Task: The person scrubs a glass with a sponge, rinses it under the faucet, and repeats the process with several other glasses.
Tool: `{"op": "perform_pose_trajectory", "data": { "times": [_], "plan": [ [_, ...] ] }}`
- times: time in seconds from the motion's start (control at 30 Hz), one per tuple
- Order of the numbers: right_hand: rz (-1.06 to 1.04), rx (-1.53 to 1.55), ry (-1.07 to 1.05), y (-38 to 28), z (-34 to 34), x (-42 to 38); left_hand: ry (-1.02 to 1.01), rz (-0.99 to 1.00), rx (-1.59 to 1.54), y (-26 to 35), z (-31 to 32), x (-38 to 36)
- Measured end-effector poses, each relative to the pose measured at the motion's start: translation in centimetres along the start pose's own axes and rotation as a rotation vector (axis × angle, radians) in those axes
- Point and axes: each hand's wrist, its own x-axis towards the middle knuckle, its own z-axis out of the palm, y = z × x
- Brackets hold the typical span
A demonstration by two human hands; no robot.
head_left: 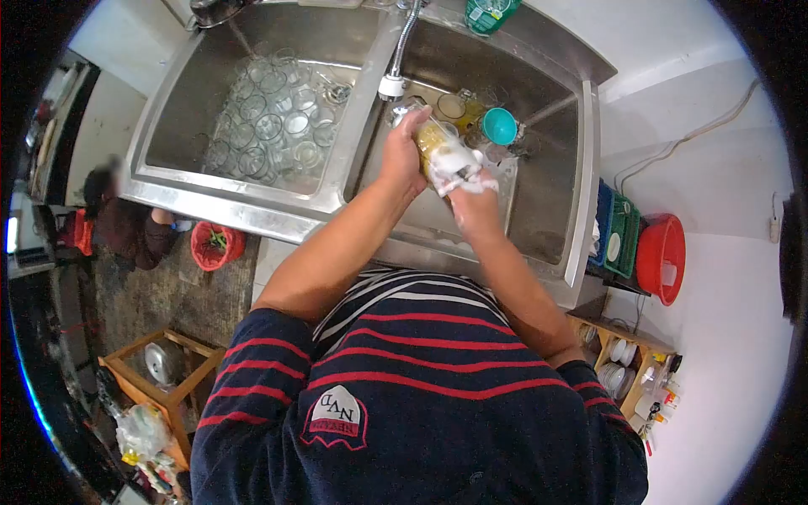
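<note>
Over the right sink basin (539,210), my left hand (404,160) is wrapped round the side of a clear glass vessel (435,141) with a yellowish look. My right hand (475,202) is at its near end, fingers closed in white suds, on something I cannot make out. White foam (454,162) covers the vessel's near part. Just beyond, a turquoise cup (499,126) and a glass (451,105) stand in the basin. The faucet head (391,87) hangs to the left of the vessel.
Many clear glasses (269,126) fill the left basin. A green bottle (488,15) stands at the sink's back edge. Red basin (661,259) and green crate (623,236) are at the right. Another person (130,219) is at the left, near a red bucket (217,246).
</note>
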Motion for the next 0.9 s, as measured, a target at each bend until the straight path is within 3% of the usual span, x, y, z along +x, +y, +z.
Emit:
{"op": "perform_pose_trajectory", "data": {
  "times": [0.13, 0.2, 0.23, 0.3, 0.37, 0.43, 0.47, 0.53, 0.57, 0.63, 0.67, 0.73, 0.77, 0.83, 0.9],
  "plan": [
    [0.114, 0.120, -0.030, -0.6, -1.8, 0.4, 0.001, 0.026, -0.002, 0.5, 0.2, 0.3],
    [-0.680, -1.067, -0.138, -1.2, -3.5, -0.1, 0.033, 0.061, 0.108, 0.4, 0.5, 0.3],
    [-0.685, -1.066, -0.146, -1.0, -3.8, -0.3, 0.035, 0.068, 0.104, 0.5, 0.1, 0.9],
    [-0.158, -0.236, -0.040, -0.4, -4.5, -1.6, 0.062, 0.018, -0.021, 1.2, -1.3, 2.4],
    [-0.153, -0.345, -0.042, -2.9, -5.2, -3.4, 0.062, -0.015, -0.022, 2.8, -1.4, 1.9],
    [-0.027, 0.397, 0.140, -4.1, -5.7, -4.1, 0.048, 0.015, 0.022, 3.4, -1.7, 1.8],
    [-0.028, 0.400, 0.145, -4.7, -5.6, -3.9, 0.019, 0.052, 0.058, 3.1, -2.3, 2.0],
    [-0.304, -0.062, 0.394, -5.7, -5.4, -2.9, 0.035, 0.009, 0.084, 2.6, -1.5, 1.1],
    [-0.306, -0.065, 0.405, -5.9, -5.5, -2.4, 0.053, -0.027, 0.103, 2.2, -0.8, 0.5],
    [-0.669, -0.795, 0.036, -6.6, -5.0, -1.5, 0.039, -0.016, 0.190, 1.2, 0.4, -0.7],
    [-0.667, -0.796, 0.038, -7.0, -3.8, -1.4, -0.036, -0.079, 0.159, 0.6, 0.2, -0.7],
    [-0.889, -1.018, 0.019, -8.4, -0.3, -1.0, -0.116, -0.176, 0.150, -0.7, -0.9, 0.2],
    [-0.890, -1.016, 0.020, -7.7, -0.5, -0.2, -0.116, -0.175, 0.152, -1.6, -1.7, 0.7],
    [-0.486, -0.669, 0.021, -5.0, -1.2, 2.3, -0.162, -0.161, 0.229, -2.5, -1.6, -0.1],
    [-0.398, -0.484, 0.030, -3.8, -1.7, 2.2, -0.200, -0.182, 0.171, -1.2, -0.2, -1.6]
  ]
}}
